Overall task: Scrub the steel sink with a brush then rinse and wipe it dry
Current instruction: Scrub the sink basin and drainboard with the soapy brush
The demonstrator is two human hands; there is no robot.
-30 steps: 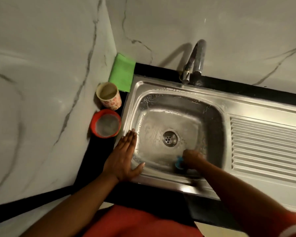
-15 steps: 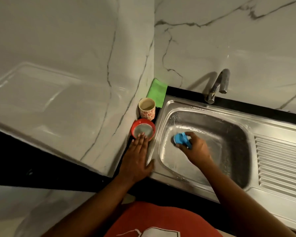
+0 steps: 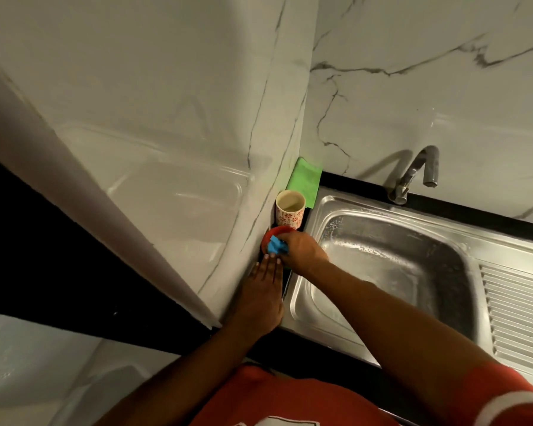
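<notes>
Reloading the brush (image 3: 277, 245) at the red bowl (image 3: 270, 234)
Right hand (image 3: 303, 251) is gripping it over the bowl, beside the steel sink (image 3: 382, 256); left hand (image 3: 263, 290) is lying flat; advice: dipping bristles fully

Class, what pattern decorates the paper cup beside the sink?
Red floral motifs on the cream paper cup, head view.

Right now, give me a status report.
Right hand grips blue brush over red bowl. Left hand flat on counter. Sink wet, unobstructed.
</notes>
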